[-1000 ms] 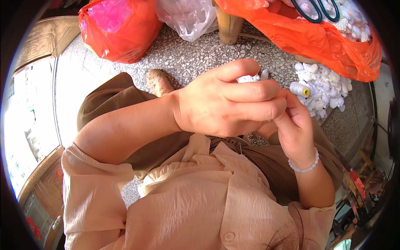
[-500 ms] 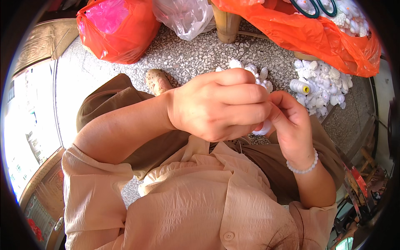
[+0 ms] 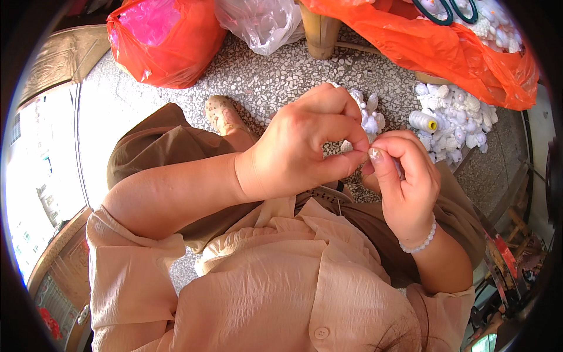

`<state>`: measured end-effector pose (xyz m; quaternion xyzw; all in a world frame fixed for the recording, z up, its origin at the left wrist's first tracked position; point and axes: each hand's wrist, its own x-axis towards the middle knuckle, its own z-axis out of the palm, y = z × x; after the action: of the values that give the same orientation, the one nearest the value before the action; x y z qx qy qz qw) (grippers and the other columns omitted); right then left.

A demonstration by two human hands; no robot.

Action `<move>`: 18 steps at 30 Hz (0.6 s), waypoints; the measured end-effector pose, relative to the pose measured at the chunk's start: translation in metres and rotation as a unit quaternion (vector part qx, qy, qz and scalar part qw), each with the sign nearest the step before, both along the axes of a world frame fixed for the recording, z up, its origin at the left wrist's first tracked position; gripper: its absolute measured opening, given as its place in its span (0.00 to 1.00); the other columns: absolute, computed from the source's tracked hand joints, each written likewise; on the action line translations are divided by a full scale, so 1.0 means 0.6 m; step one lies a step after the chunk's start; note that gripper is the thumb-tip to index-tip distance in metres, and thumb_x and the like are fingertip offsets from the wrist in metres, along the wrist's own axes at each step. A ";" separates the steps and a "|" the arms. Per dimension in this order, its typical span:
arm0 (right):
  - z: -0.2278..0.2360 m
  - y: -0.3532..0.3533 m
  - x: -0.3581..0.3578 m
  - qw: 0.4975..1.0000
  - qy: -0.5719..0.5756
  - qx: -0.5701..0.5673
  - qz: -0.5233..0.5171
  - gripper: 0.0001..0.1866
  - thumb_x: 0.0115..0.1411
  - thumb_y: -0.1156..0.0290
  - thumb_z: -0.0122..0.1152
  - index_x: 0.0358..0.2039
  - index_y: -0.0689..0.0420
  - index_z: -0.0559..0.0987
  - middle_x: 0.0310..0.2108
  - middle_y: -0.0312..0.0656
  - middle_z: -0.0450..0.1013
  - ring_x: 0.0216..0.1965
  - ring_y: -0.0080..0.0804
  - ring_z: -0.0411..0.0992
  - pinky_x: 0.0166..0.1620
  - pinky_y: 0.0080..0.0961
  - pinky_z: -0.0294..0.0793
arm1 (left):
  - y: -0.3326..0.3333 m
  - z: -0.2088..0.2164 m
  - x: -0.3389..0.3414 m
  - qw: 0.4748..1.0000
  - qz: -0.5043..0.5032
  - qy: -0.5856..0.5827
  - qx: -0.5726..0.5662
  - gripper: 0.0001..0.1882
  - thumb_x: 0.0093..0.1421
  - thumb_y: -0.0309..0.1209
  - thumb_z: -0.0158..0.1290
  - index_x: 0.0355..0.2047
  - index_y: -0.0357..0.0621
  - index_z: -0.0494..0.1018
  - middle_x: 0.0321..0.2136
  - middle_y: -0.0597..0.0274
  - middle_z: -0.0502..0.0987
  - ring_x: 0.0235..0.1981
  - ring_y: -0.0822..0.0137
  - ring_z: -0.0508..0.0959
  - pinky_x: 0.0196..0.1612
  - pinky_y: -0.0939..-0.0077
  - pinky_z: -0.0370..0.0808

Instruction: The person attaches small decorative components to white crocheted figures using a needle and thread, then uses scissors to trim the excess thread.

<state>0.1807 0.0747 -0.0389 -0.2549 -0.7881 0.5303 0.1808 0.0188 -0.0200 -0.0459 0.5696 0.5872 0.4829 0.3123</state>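
My left hand (image 3: 305, 144) and my right hand (image 3: 409, 173) meet fingertip to fingertip above my lap. Both are closed in a pinch. Whatever sits between the fingertips is too small or hidden to name; a pale bit peeks out inside my right hand's curled fingers. Just beyond the hands lie small white knitted-looking pieces (image 3: 370, 114), partly covered by my left hand. Right of them is a larger heap of similar white pieces (image 3: 463, 114), with a spool of white thread (image 3: 422, 121) with a yellow core lying on it.
At the upper right, an orange-red plastic bag (image 3: 404, 50) holds more white pieces, with dark green scissor handles (image 3: 440, 14) on top. A red bag (image 3: 176, 58), a clear plastic bag (image 3: 261, 26) and a wooden leg (image 3: 320, 38) stand on the speckled floor (image 3: 264, 82).
My left hand has turned and drawn back slightly, its thumb and fingers now showing in a pinch. The white item seen beneath the hands earlier has gone from view.
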 end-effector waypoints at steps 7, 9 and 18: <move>0.004 0.009 -0.005 0.985 0.050 0.158 0.039 0.05 0.51 0.82 0.59 0.30 0.66 0.74 0.29 0.46 0.71 0.26 0.36 0.72 0.29 0.25 0.72 | 0.000 0.009 -0.007 0.931 -0.018 -0.267 -0.246 0.04 0.53 0.21 0.53 0.30 0.37 0.75 0.32 0.65 0.70 0.33 0.76 0.70 0.38 0.83 0.67; 0.003 0.010 -0.005 0.979 0.060 0.190 0.048 0.06 0.50 0.83 0.59 0.31 0.66 0.75 0.29 0.46 0.71 0.27 0.37 0.72 0.30 0.26 0.72 | -0.001 0.006 -0.008 0.920 -0.021 -0.297 -0.254 0.04 0.54 0.21 0.53 0.30 0.37 0.74 0.32 0.66 0.70 0.33 0.77 0.70 0.38 0.84 0.67; 0.000 0.015 -0.003 0.954 0.100 0.271 0.084 0.12 0.43 0.86 0.62 0.31 0.67 0.76 0.30 0.45 0.71 0.29 0.39 0.72 0.31 0.28 0.72 | -0.001 0.012 -0.015 0.838 -0.011 -0.427 -0.339 0.05 0.54 0.22 0.54 0.32 0.36 0.74 0.32 0.67 0.72 0.32 0.78 0.70 0.37 0.84 0.67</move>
<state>0.1791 0.0837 -0.0390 -0.0749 -0.8984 0.3334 0.2760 0.0100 -0.0204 -0.0385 0.1714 0.5165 0.4455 0.7109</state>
